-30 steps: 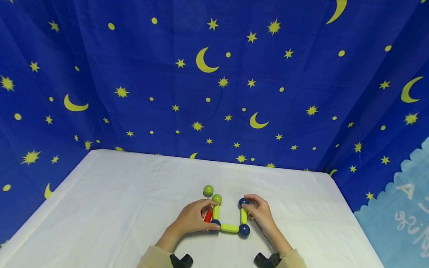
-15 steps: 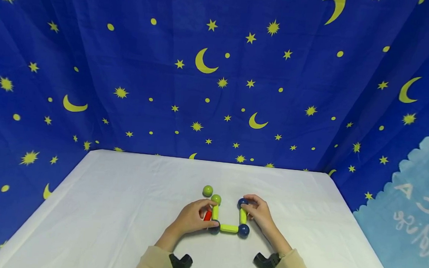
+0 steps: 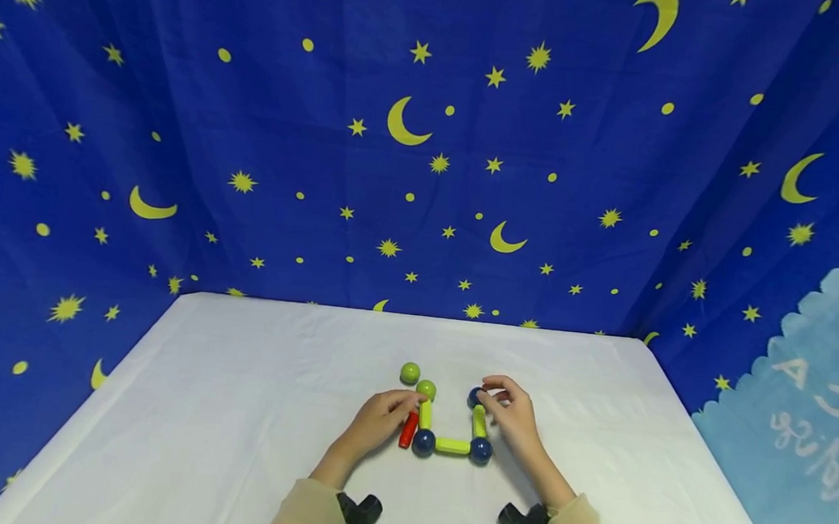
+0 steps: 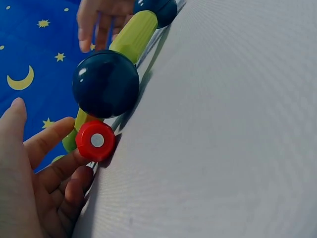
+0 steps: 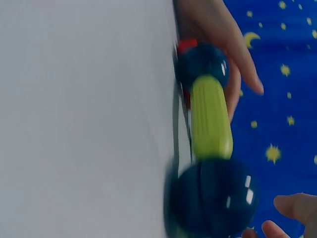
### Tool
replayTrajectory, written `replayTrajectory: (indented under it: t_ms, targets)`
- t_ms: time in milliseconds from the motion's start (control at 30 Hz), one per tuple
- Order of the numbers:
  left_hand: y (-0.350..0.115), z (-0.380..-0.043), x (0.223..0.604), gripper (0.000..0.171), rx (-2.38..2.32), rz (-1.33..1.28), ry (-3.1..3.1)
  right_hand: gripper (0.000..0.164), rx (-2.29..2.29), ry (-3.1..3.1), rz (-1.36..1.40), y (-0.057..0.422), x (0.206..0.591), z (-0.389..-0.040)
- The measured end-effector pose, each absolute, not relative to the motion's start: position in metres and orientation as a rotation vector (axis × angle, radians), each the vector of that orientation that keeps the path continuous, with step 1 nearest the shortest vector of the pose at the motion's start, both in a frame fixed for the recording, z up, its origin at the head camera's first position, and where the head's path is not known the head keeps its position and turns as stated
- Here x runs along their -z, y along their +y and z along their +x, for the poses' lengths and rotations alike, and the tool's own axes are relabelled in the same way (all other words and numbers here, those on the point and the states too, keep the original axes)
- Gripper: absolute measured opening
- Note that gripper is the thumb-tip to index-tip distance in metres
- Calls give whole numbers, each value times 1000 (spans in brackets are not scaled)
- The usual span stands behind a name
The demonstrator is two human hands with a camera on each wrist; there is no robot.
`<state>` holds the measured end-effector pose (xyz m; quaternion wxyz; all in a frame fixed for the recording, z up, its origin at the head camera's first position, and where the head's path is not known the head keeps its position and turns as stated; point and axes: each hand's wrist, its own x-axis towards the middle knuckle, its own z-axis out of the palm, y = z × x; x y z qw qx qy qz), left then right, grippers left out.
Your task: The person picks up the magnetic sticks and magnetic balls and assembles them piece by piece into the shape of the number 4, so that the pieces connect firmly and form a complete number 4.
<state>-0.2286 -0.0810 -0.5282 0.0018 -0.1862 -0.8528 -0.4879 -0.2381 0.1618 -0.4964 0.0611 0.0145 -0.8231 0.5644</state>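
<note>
In the head view, three yellow-green rods, one of them the front rod (image 3: 453,446), join balls into a U on the table. Dark blue balls form the front left corner (image 3: 424,442), the front right corner (image 3: 480,450) and the far right end (image 3: 476,397); a green ball (image 3: 426,389) tops the left side. My left hand (image 3: 375,421) is beside the left rod (image 3: 426,415) and a loose red rod (image 3: 408,430), its thumb off the corner ball. My right hand (image 3: 514,419) is at the far right ball, fingers loosely parted; contact is unclear.
A second green ball (image 3: 410,373) lies behind the U. White cloth covers the table (image 3: 273,365); a blue star-patterned curtain (image 3: 309,165) rises behind and at the sides. Black wrist devices (image 3: 360,513) sit at both cuffs.
My left thumb has come off the front left blue ball and moved away from me, uncovering the red rod. My right fingers have loosened from the far right ball and shifted slightly right.
</note>
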Motion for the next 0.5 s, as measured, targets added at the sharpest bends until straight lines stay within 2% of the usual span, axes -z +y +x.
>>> replayTrajectory:
  t_ms: [200,500]
  targets:
    - [-81,-232,528,39,1594,-545,-2681,24,-1625,-2482,272,136,491,-221]
    - [-81,-230,530,43,1620,-530,-2659,27,-1529,-2490,631,102,499,-200]
